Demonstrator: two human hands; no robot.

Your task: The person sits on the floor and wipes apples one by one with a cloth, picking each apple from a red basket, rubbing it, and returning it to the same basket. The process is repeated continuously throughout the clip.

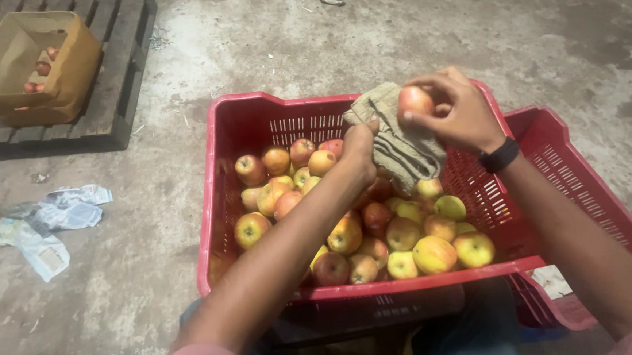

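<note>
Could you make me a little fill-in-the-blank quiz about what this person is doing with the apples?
1. The right hand holds one ____ above the crate.
2. The left hand grips a crumpled olive ____.
3. The crate full of apples is coloured ____.
4. The cardboard box sits on a wooden ____.

Missing words: apple; cloth; red; pallet

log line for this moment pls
left hand: holds cloth | right hand: holds apple against cloth | below: red crate of apples | floor: cardboard box on pallet
</note>
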